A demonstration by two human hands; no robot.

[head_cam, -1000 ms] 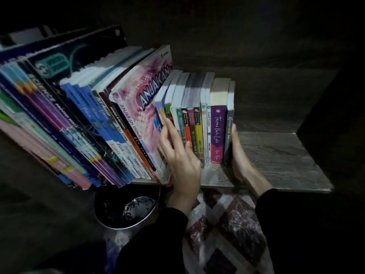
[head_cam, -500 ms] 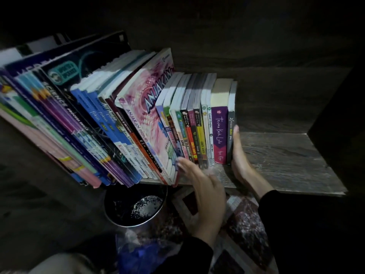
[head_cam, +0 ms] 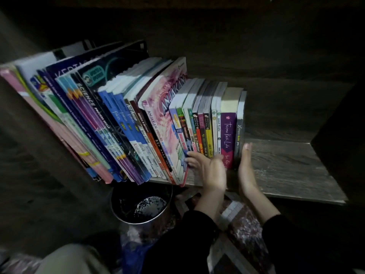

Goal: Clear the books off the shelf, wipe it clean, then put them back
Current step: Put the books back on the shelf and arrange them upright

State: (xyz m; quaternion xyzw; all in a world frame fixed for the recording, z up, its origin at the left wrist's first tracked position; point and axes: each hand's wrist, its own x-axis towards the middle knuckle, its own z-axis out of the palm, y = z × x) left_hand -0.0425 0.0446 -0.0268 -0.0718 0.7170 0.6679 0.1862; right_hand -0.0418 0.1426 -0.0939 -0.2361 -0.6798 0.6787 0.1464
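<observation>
Colourful books (head_cam: pixel 138 123) upright, leaning, wooden shelf (head_cam: pixel 286 167)

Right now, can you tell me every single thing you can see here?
big workbooks: many, blue, purple and pink, leaning at the shelf's left
small books: about ten, mixed colours, upright, right of the workbooks
shelf: one, grey wood, bare at its right
bin: one, dark metal, below the shelf's front edge
floor covering: one, patterned brown and white, under the arms
sleeves: two, black
left hand: one, fingers touching the small books' spines
right hand: one, flat against the row's right end
</observation>
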